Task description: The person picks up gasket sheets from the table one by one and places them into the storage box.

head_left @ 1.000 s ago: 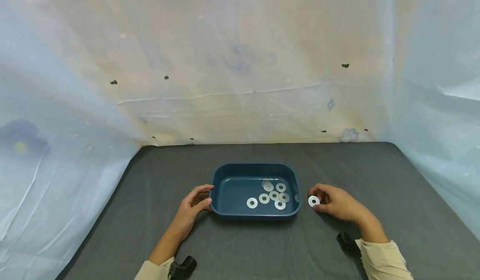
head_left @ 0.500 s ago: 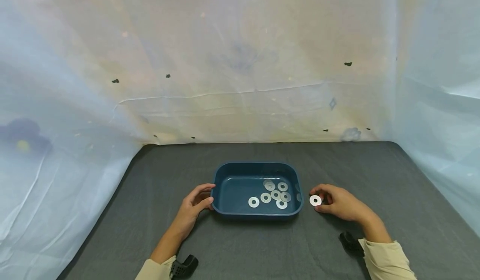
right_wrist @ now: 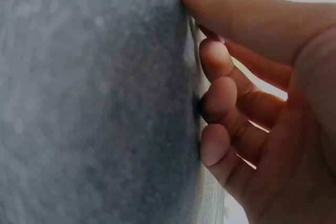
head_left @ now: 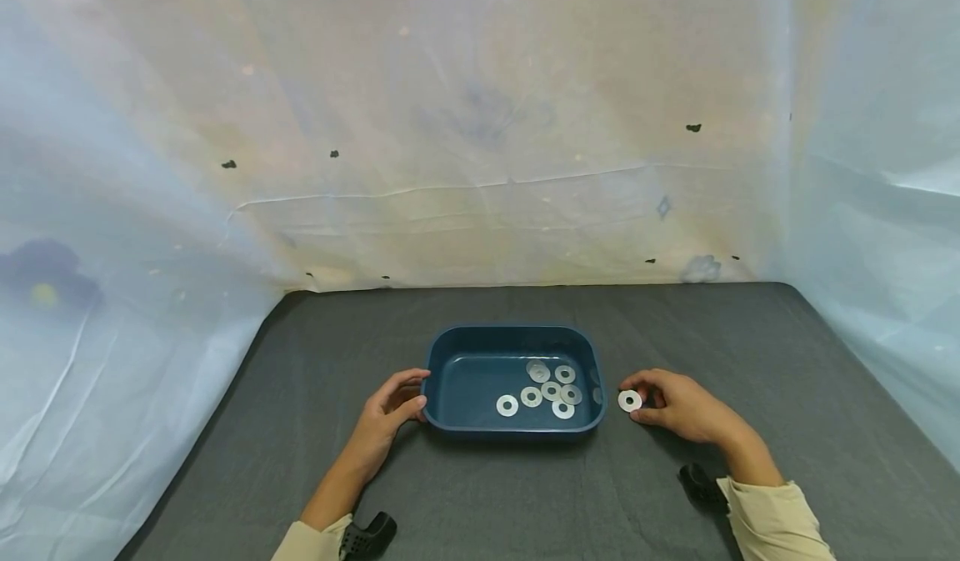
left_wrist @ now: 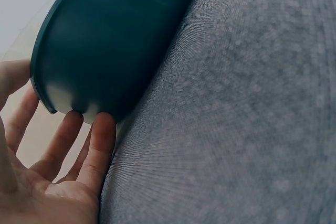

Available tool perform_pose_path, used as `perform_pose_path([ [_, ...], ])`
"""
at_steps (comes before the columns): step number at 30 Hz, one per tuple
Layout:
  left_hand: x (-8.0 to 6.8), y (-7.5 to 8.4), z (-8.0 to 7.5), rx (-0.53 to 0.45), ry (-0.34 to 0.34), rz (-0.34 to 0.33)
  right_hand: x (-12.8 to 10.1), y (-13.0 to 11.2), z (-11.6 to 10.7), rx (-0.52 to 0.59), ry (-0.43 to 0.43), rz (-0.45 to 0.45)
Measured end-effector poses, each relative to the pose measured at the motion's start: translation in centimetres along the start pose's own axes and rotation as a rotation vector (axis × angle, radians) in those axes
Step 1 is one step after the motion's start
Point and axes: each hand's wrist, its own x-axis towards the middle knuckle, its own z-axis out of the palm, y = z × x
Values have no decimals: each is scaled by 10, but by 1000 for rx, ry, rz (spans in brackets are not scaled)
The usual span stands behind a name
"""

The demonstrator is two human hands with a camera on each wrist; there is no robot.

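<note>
A dark blue rectangular tray (head_left: 467,378) with raised walls stands mid-table in the head view. Several flat silver washers (head_left: 507,405) lie on its floor, mostly in the right half, some overlapping. My left hand (head_left: 381,415) grips the tray's left end, thumb towards the front and fingers farther back; in the left wrist view the fingertips (left_wrist: 105,124) touch the outer wall. Just right of the tray, my right hand (head_left: 678,407) holds a washer (head_left: 630,401) between thumb and fingers, low at the cloth. In the right wrist view the thumb and curled fingers are close to the cloth.
Dark grey cloth (head_left: 480,494) covers the table. Pale printed sheets (head_left: 480,127) hang behind it and along both sides. Black devices (head_left: 367,536) sit at both wrists, beside the beige sleeves.
The view shifts very slightly. Both hands, the tray and the washers keep their places, with the held washer still at the right fingertips.
</note>
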Motion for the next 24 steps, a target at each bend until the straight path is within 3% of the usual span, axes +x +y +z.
perform_pose_path([
  [24, 0, 1, 0, -2, -4, -14, 4, -8, -5, -15, 74, 79],
])
